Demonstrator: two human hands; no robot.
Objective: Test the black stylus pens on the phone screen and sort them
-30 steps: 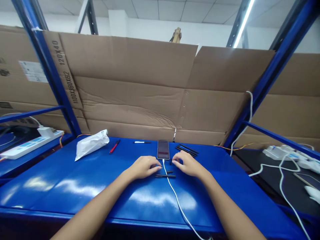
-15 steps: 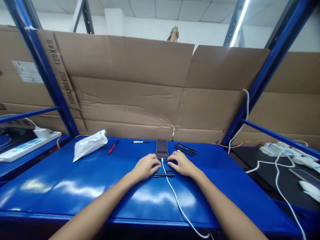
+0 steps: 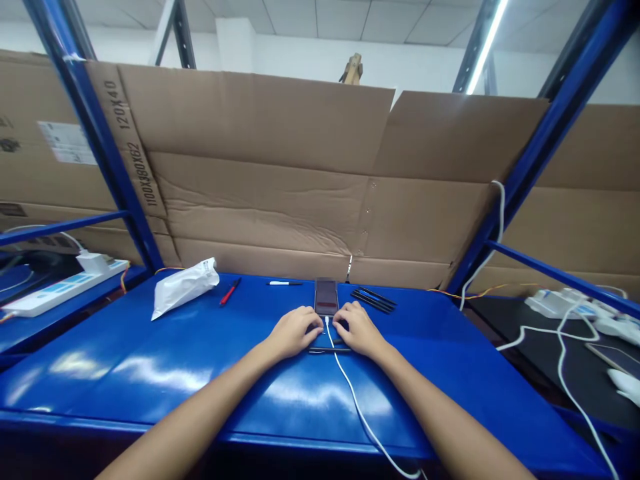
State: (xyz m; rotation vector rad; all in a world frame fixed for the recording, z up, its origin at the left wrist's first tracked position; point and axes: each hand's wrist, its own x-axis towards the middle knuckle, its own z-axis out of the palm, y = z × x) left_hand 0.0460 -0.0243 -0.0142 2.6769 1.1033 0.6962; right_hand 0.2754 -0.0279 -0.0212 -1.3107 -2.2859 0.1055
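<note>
While the left hand (image 3: 295,332) and right hand (image 3: 362,330) curl over the blue surface (image 3: 240,387) — whether either grips anything, I cannot tell — a slim, straight black pen (image 3: 323,350) lies at six o'clock from their fingertips, crossing the white cable (image 3: 351,389). At twelve o'clock, that cable meets a dark-screened phone (image 3: 327,297).

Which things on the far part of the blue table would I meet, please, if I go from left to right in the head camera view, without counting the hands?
White packet, red pen, white-and-black pen, phone, group of black pens.
</note>
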